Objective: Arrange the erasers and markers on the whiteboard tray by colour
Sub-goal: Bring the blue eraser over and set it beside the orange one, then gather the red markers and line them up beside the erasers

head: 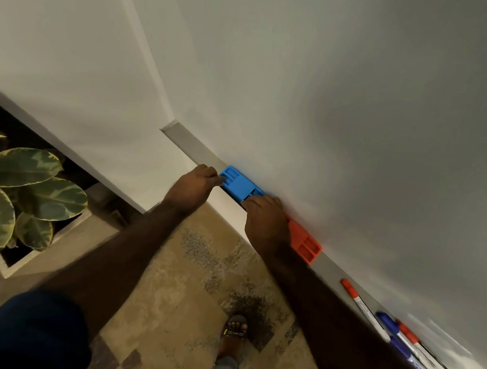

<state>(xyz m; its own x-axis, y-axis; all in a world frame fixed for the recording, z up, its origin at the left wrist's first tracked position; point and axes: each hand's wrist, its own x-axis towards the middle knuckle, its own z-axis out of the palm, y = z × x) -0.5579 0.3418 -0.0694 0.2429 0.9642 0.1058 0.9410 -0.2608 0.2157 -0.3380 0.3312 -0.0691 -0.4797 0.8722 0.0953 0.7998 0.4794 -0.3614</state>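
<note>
Toward the left end of the whiteboard tray [187, 143], both hands meet on the blue eraser [238, 182], which lies flat on the tray against the foot of the whiteboard [328, 104]. The left hand [194, 186] has its fingers [212, 174] curled at the eraser's left end, pinching or pressing it there; the right hand [266, 219] lays curled fingers on the eraser's right end, and whether they grip it or only push cannot be told from this angle. Just beside that hand, touching or nearly touching the blue one, sits the orange eraser [304, 244], partly hidden under the wrist.

Further along toward the tray's right end lie the markers: an orange marker [354, 295] by itself, then a blue marker [391, 324] and a second orange marker [409, 334] close together, with another blue marker [403, 351] below them, blurred.

The step in hand looks like seating the blue eraser at the left end, the erasers being dealt with first. The markers are mixed, orange and blue alternating, so the sorting is not far along. Next, I judge, the hands must let go here and travel right, lifting the blue markers out from between the orange ones and bringing each colour beside its matching eraser, without rolling any off the narrow tray.
</note>
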